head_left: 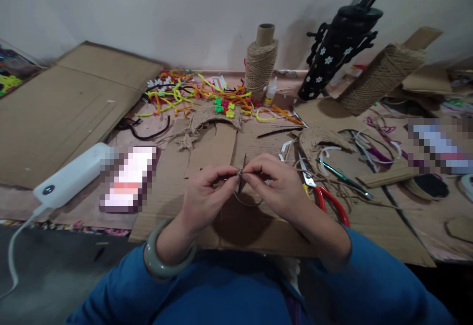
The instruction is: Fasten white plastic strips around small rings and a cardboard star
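My left hand [207, 194] and my right hand [279, 184] meet fingertip to fingertip over the cardboard, both closed in a pinch. Between them they hold a thin loop of cord or wire [250, 204], which hangs in a curve below the fingers. A narrow dark strip [242, 185] stands at the pinch; its kind is unclear, and the fingertips hide the joint. Behind my hands lies a twine-covered crescent [211, 116] with small green, red and yellow flowers and a twine star [186, 141]. Right of my right hand are red-handled scissors [320, 194], a twine crescent [322, 140] and a green pen [343, 177].
Twine rolls [261, 66] [384, 76], a glue bottle [271, 92] and a black flowered holder [328, 58] stand at the back. Coloured pipe cleaners [177, 93] lie nearby. Left are cardboard [70, 103], a phone [129, 179] and a white corded device [70, 177].
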Demonstrator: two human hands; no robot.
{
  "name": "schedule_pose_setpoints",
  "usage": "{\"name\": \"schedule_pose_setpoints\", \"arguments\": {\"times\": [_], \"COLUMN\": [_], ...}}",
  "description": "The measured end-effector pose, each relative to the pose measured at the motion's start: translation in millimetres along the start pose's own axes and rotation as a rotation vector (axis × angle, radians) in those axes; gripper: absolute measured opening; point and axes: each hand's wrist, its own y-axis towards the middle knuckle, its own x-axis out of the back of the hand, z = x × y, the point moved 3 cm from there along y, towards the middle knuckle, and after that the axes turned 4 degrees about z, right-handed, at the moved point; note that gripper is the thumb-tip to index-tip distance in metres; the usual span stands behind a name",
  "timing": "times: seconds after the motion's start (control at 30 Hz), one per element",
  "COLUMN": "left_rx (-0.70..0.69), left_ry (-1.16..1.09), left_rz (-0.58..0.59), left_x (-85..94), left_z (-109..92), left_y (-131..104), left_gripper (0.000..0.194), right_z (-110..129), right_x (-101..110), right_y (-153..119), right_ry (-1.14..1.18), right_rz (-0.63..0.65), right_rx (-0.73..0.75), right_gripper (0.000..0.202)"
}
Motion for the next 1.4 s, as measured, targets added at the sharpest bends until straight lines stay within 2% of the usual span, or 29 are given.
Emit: {"name": "schedule_pose_setpoints", "arguments": {"times": [0.13,0.37,0.83,1.03,1.27,1.4], "left_rx": [-0.080,-0.143,-0.094,-0.119,-0.117,-0.042], "left_ry": [0.166,0.269,0.217,0.234,0.197,0.137], "left_rz": [-0.020,-0.017,-0.009,-0.016,-0.010,-0.033], "left_x": [0.4,-0.9,-1.4,-1.9,-1.5,0.8], "left_z": [-2,-7,-3,-3,-4,-1], "left_y": [0,0,1,1,1,1], "left_gripper": [0.009,0.009,0.009,0.009,0.009,0.008], "right_z": [-1,-1,-5,-9,-11,-10], "right_x": [0,0,1,-1,-2,-2], "right_y": [0,1,2,1,2,2], "right_ry": [-0.034,-0.062,0.026,0.076,0.058,0.062], "right_rz": [0.012,0.043,0.081,0.098,0.110,0.103], "right_rx": [0.001,-0.007,-0.110,-0.185,-0.179,-0.153], "right_gripper": [0.011,0.011,0.010,0.012,0.010,0.011]}}
